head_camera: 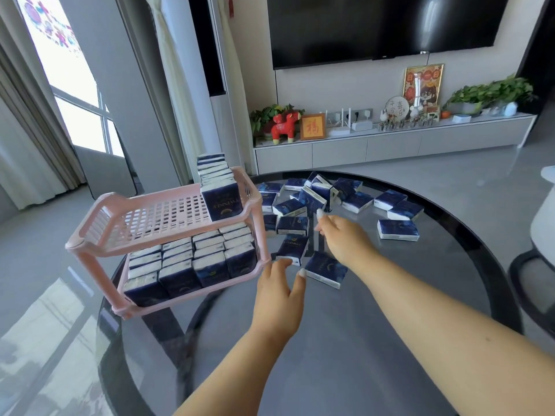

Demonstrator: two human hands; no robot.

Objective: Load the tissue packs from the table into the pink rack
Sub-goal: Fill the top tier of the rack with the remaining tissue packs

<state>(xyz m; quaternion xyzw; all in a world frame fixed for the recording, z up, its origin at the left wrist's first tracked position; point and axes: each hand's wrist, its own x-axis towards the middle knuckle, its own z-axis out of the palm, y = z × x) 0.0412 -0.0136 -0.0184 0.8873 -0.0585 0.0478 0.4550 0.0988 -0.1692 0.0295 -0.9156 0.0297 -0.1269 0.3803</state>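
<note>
A pink two-tier rack (99, 223) stands on the left of the round glass table (360, 340). Its lower tier is packed with dark blue tissue packs (180, 277), and one row of packs (217, 187) stands along the right side of the upper tier. Several loose packs (354, 199) lie scattered across the far half of the table. My left hand (277, 298) hovers with spread fingers just short of two near packs (326, 268), holding nothing. My right hand (342, 235) reaches over the loose packs with loosely extended fingers, also holding nothing.
The table's dark rim (486, 259) curves around on the right, with a chair (537, 259) just beyond it. A low TV cabinet (390, 142) with ornaments and plants runs along the far wall. The rack sits close to the table's left edge.
</note>
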